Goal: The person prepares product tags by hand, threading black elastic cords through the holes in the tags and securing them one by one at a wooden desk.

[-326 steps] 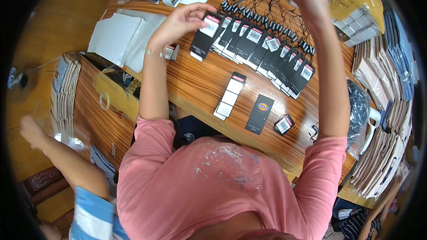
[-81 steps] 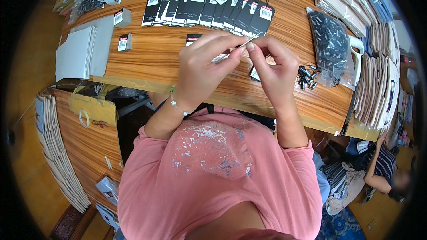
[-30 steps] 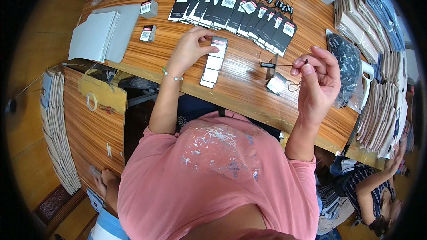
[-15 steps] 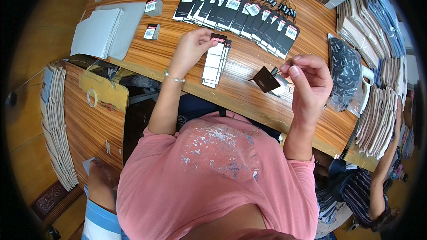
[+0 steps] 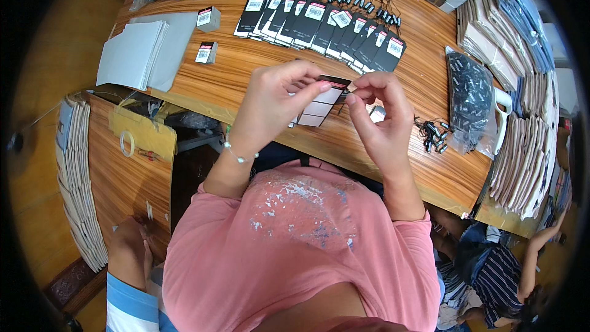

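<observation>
In front of my chest, my left hand pinches a hang tag with a black top, a red strip and white panels. The tag is raised off the table and tilted. My right hand has thumb and forefinger closed at the tag's upper right corner, on a small dark piece too hidden to name. Under the right palm, a small pale stack rests on the table. Right of that hand lies a loose pile of black string fasteners. Beyond both hands, a fanned row of black hang tags with barcode stickers has cords attached.
Two small label stacks and white paper sheets lie at the left. On the right are a bag of black fasteners, a white-handled tool and folded garments. Another person is at lower right.
My left hand has lifted the tag and brought it right. My right hand has moved left to meet it; the black folded card under its fingers no longer shows. The fastener pile is now uncovered.
</observation>
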A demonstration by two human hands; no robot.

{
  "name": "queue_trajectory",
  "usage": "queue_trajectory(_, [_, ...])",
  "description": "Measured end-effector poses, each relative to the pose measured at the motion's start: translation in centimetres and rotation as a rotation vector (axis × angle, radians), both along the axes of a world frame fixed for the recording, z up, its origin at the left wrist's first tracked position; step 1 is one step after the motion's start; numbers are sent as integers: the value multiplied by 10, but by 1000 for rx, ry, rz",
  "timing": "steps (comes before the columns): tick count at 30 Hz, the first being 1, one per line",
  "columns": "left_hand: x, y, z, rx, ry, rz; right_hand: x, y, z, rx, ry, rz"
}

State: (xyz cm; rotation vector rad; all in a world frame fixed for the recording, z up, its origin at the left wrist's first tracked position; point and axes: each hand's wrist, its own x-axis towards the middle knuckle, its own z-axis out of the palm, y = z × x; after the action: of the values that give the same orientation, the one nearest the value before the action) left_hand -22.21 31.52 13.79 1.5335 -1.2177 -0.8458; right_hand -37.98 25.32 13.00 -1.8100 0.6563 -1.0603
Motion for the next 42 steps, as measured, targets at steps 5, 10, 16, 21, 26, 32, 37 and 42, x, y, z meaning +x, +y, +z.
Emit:
queue_trajectory(5, [-19,-2,10,-187,-145,-15,1,1,-1,-40,-45,-111])
queue_trajectory(10, [-21,-6,8,-213,-253,-58,-6,0,1,-117,-16,-136])
queue_trajectory(16, [-21,-7,10,-215,-327,-131,-7,-3,-2,-328,49,-128])
queue_trajectory(21, [-21,-10,11,-169,-176,-143,-11,-7,-2,-371,92,-124])
queue_trajectory(26, [-24,-9,13,-223,-473,-168,-9,-6,0,-144,29,-128])
queue_trajectory(32, [-28,-10,20,-331,-704,-213,-15,-10,-5,384,-263,-7])
queue_trajectory(37, [-31,-12,24,-353,-789,-226,-17,-13,-7,584,-418,75])
queue_trajectory(42, [-30,-14,23,-383,-817,-220,-10,-5,-17,-140,-124,-207])
